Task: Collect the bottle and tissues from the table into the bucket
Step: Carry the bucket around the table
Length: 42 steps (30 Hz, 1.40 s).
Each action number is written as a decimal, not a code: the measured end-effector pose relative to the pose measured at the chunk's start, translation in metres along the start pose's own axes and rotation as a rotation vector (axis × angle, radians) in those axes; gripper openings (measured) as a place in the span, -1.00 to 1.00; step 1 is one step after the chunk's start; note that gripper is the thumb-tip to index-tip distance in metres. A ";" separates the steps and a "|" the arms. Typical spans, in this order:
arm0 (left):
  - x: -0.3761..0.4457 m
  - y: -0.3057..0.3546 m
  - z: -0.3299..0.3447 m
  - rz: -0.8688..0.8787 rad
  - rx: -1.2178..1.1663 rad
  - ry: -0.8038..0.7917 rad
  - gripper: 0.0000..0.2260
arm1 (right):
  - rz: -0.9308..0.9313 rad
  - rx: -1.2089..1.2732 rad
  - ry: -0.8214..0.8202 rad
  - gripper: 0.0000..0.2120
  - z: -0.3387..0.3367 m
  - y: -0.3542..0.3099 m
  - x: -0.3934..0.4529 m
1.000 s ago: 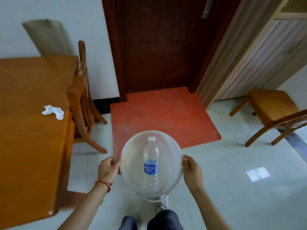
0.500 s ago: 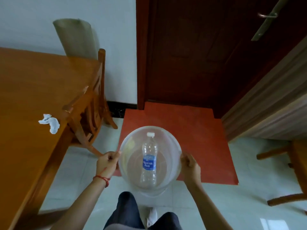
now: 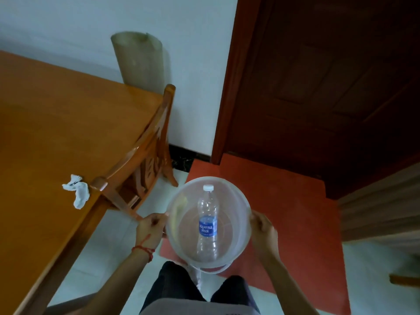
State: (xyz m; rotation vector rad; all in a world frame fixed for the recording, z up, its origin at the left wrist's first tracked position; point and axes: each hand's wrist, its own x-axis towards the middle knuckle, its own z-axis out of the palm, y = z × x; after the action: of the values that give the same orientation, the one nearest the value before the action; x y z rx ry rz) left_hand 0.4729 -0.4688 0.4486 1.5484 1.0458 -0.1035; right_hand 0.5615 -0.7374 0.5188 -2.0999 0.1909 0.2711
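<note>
Since half a second ago I am turning a little more to my left: the orange wooden desk [image 3: 56, 142] is filling more of the view, the crumpled white tissue [image 3: 78, 193] on it is sitting lower and nearer to me, and the dark brown door [image 3: 329, 87] is sliding off to the right. The bucket is staying in front of my body as before.

I am holding the clear round plastic bucket [image 3: 181, 201] with both hands, above the floor and partly over the red floor mat [image 3: 295, 212]. My left hand [image 3: 151, 230] is gripping the left side of the rim, with the fingers [image 3: 159, 218] curled round it. My right hand [image 3: 264, 230] is gripping the right side of the rim in the same way, the fingers curled over the edge.

The clear plastic water bottle with a blue label and a white cap [image 3: 208, 226] is lying inside the bucket, its cap pointing away from me.

The tissue is lying on the desk near its right edge, just beside the top corner of the wooden chair [image 3: 141, 160] that is pushed in at the desk. It is well apart from the bucket. A rolled pale sheet [image 3: 141, 62] is standing against the white wall behind the desk.
</note>
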 end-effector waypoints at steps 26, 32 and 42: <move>-0.111 0.010 0.043 -0.173 -0.416 0.760 -0.75 | -0.452 -0.320 -0.822 -0.77 0.072 -0.061 0.124; -0.137 -0.017 0.031 -0.254 -0.508 0.894 -0.72 | -0.517 -0.351 -0.970 -0.75 0.103 -0.069 0.096; -0.145 -0.043 -0.024 -0.264 -0.530 0.980 -0.73 | -0.562 -0.332 -1.038 -0.78 0.165 -0.090 0.052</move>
State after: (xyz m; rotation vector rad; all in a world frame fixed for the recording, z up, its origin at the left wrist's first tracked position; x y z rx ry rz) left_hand 0.3474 -0.5330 0.5096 0.9282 1.8474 0.7666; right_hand 0.6143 -0.5510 0.4961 -1.9556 -1.0924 1.0341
